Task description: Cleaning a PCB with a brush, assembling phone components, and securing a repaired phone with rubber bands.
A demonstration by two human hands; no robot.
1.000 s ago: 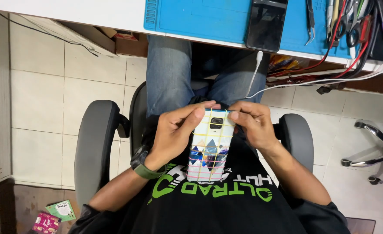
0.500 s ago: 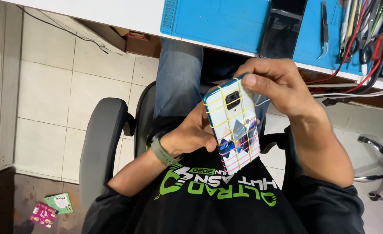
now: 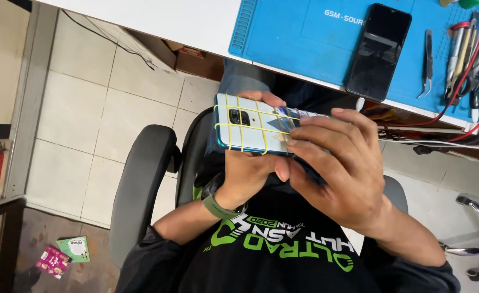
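I hold a pale blue phone (image 3: 250,127) with a patterned back, bound crosswise by several yellow rubber bands, raised in front of my chest and lying sideways. My left hand (image 3: 250,173) grips it from below, fingertips curling over its far edge. My right hand (image 3: 334,168) covers its right half from above, fingers wrapped over it. A green watch (image 3: 218,206) sits on my left wrist.
A blue work mat (image 3: 310,38) lies on the white desk (image 3: 185,21) ahead, with a dark phone (image 3: 378,51), tweezers (image 3: 428,62) and several tools and cables at the right. I sit in a black armchair (image 3: 139,184). Small packets (image 3: 63,255) lie on the floor.
The banded phone has been lifted from my lap and turned from upright to sideways. My right hand has moved over its right half, and the view has shifted toward the desk.
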